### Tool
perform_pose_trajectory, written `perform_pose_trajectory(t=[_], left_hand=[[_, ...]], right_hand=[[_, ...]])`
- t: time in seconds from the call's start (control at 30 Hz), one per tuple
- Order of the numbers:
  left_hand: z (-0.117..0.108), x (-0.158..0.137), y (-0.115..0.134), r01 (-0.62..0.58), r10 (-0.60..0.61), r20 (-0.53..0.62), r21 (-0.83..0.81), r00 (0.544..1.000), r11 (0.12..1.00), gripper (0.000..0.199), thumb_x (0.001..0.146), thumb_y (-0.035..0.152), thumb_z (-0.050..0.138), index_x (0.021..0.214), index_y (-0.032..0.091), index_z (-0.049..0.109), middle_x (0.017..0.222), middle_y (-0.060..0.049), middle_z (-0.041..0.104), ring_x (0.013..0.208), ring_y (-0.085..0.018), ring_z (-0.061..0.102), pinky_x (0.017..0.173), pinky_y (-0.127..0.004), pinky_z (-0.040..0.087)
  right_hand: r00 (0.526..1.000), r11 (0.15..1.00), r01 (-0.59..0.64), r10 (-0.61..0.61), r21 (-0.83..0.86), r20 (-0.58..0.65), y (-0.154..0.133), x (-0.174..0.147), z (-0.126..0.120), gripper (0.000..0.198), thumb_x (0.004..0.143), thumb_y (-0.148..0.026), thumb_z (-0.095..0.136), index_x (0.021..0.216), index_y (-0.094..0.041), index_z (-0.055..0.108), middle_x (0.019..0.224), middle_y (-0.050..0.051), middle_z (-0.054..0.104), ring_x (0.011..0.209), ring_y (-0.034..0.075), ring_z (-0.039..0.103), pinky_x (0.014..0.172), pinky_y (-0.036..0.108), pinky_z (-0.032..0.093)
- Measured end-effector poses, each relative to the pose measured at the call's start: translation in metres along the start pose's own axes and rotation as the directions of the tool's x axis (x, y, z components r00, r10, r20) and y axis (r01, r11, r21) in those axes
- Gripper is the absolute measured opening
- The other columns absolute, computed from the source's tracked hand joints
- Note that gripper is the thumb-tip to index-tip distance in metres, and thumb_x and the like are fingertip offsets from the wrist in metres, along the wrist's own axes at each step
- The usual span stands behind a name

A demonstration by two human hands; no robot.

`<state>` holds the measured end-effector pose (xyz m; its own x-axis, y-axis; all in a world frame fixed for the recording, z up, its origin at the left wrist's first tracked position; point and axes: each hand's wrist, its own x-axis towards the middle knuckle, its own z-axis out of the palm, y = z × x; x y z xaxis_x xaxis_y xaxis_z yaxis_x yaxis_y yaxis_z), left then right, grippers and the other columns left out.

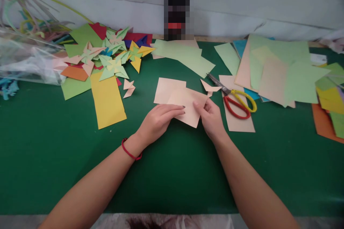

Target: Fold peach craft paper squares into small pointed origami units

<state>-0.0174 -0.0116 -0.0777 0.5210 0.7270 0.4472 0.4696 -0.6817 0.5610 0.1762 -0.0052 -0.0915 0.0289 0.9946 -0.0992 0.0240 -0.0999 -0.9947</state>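
Observation:
A pale pink sheet of paper (pixel 185 109) is between my hands, tilted, above the middle of the green table. My right hand (pixel 211 118) pinches its right edge, thumb on top and fingers behind. Across its lower left part lie the stretched fingers of my left hand (pixel 158 120); the left thumb is hidden. A second pale pink sheet (pixel 169 89) lies partly under the held one. Close by the right fingertips is a small folded pink paper piece (pixel 210 87). Another folded pink piece (pixel 129 88) rests to the left.
Scissors (pixel 236 102) with yellow and red handles lie on a pink strip (pixel 236 121) at the right. Green and pink sheets (pixel 279 71) are stacked behind them. Folded paper stars (pixel 114 65) and a yellow sheet (pixel 107 100) are at the left, near a clear plastic bag (pixel 29 61).

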Motion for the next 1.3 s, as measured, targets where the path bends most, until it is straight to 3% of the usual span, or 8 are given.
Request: perform_pose_trajectory(t=[0.2, 0.4, 0.47, 0.6, 0.77, 0.93, 1.07, 1.3], left_hand=[[-0.004, 0.006, -0.003, 0.219, -0.235, -0.21, -0.098, 0.949, 0.971, 0.03, 0.087, 0.004, 0.04, 0.103, 0.021, 0.058, 0.128, -0.007, 0.052, 0.12, -0.018, 0.048, 0.097, -0.039, 0.045], [0.001, 0.004, -0.01, 0.351, -0.429, -0.207, -0.328, 0.879, 0.877, 0.042, 0.093, 0.017, 0.036, 0.134, 0.021, 0.031, 0.113, -0.01, 0.062, 0.097, -0.016, 0.062, 0.082, -0.032, 0.054], [0.0, 0.003, -0.009, 0.352, -0.423, -0.199, -0.311, 0.884, 0.883, 0.04, 0.092, 0.02, 0.04, 0.131, 0.022, 0.039, 0.11, -0.008, 0.064, 0.095, -0.016, 0.062, 0.081, -0.031, 0.053], [-0.005, 0.004, -0.004, 0.331, -0.374, -0.1, -0.296, 0.922, 0.896, 0.026, 0.088, 0.017, 0.047, 0.106, 0.024, 0.065, 0.109, -0.004, 0.064, 0.098, -0.016, 0.059, 0.083, -0.03, 0.05], [-0.005, 0.005, -0.003, 0.413, -0.491, -0.115, -0.398, 0.864, 0.819, 0.033, 0.085, 0.016, 0.049, 0.115, 0.025, 0.061, 0.121, -0.005, 0.058, 0.102, -0.017, 0.056, 0.074, -0.026, 0.049], [-0.002, 0.005, -0.006, 0.447, -0.583, -0.117, -0.529, 0.804, 0.722, 0.044, 0.081, 0.008, 0.044, 0.119, 0.025, 0.059, 0.124, -0.005, 0.056, 0.082, -0.013, 0.059, 0.068, -0.025, 0.051], [-0.001, 0.004, -0.007, 0.419, -0.564, -0.107, -0.559, 0.819, 0.715, 0.048, 0.076, 0.001, 0.042, 0.114, 0.024, 0.062, 0.12, -0.004, 0.058, 0.084, -0.012, 0.059, 0.068, -0.024, 0.053], [-0.005, 0.006, -0.011, 0.375, -0.507, -0.179, -0.479, 0.843, 0.793, 0.035, 0.079, 0.01, 0.055, 0.109, 0.026, 0.062, 0.125, -0.005, 0.051, 0.111, -0.019, 0.052, 0.083, -0.03, 0.053]], right_hand=[[1.0, 0.999, -0.021, 0.021, 0.024, 0.005, 0.0, 0.003, -0.005, 0.034, 0.081, -0.04, 0.056, 0.112, -0.024, 0.053, 0.118, 0.007, 0.062, 0.101, 0.024, 0.063, 0.075, 0.039, 0.057], [0.998, 0.998, -0.031, 0.028, 0.054, 0.052, -0.008, 0.0, -0.003, 0.032, 0.079, -0.038, 0.059, 0.108, -0.025, 0.056, 0.114, 0.006, 0.064, 0.095, 0.022, 0.065, 0.074, 0.038, 0.058], [0.997, 0.998, -0.018, 0.014, 0.055, 0.081, -0.01, -0.001, -0.003, 0.034, 0.079, -0.037, 0.06, 0.11, -0.025, 0.055, 0.11, 0.006, 0.065, 0.093, 0.022, 0.066, 0.073, 0.037, 0.058], [0.992, 0.998, -0.04, 0.033, 0.058, 0.121, -0.013, 0.0, -0.003, 0.04, 0.08, -0.04, 0.058, 0.116, -0.024, 0.05, 0.096, 0.005, 0.069, 0.084, 0.022, 0.068, 0.066, 0.035, 0.059], [0.992, 0.995, -0.079, 0.073, 0.06, 0.102, -0.014, 0.002, -0.004, 0.036, 0.08, -0.044, 0.057, 0.108, -0.022, 0.054, 0.082, 0.003, 0.069, 0.067, 0.018, 0.067, 0.049, 0.027, 0.054], [0.992, 0.995, -0.073, 0.066, 0.066, 0.106, -0.017, 0.002, -0.003, 0.038, 0.076, -0.039, 0.063, 0.107, -0.019, 0.052, 0.075, 0.003, 0.067, 0.059, 0.016, 0.067, 0.047, 0.024, 0.052], [0.997, 0.997, -0.057, 0.054, 0.058, 0.062, -0.02, 0.002, -0.003, 0.033, 0.077, -0.037, 0.062, 0.102, -0.017, 0.055, 0.066, 0.0, 0.064, 0.053, 0.014, 0.065, 0.046, 0.023, 0.051], [0.99, 0.994, -0.068, 0.056, 0.085, 0.128, -0.019, 0.001, -0.006, 0.026, 0.077, -0.033, 0.063, 0.098, -0.018, 0.058, 0.063, -0.001, 0.063, 0.05, 0.013, 0.064, 0.046, 0.022, 0.05]])
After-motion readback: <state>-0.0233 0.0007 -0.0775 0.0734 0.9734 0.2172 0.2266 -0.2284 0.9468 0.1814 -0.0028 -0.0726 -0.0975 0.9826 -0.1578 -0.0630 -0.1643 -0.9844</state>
